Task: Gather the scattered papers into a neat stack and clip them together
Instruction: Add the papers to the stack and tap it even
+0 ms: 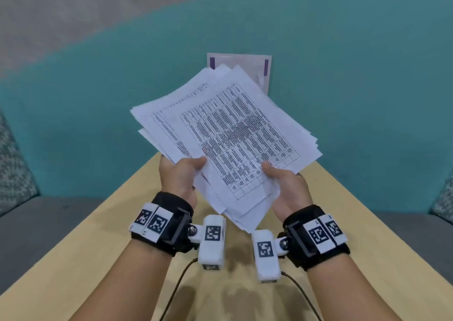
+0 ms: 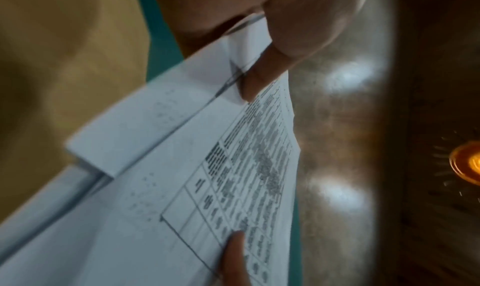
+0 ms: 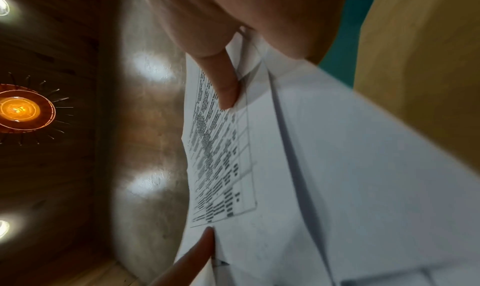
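A loose, fanned bundle of white papers (image 1: 228, 134) with printed tables is lifted above the wooden table (image 1: 98, 235). My left hand (image 1: 180, 173) grips its left edge, thumb on top. My right hand (image 1: 285, 186) grips the right lower edge, thumb on the top sheet. The sheets are uneven, with corners sticking out at different angles. In the left wrist view the papers (image 2: 182, 177) run under my thumb (image 2: 262, 72). The right wrist view shows the papers (image 3: 298, 167) pinched under my thumb (image 3: 226, 80). No clip is in sight.
A pale sheet with purple marks (image 1: 255, 68) lies at the table's far end, partly behind the bundle. Teal floor (image 1: 343, 75) surrounds the table, with grey upholstered seats (image 1: 29, 217) at both sides. Camera cables (image 1: 176, 289) trail from my wrists.
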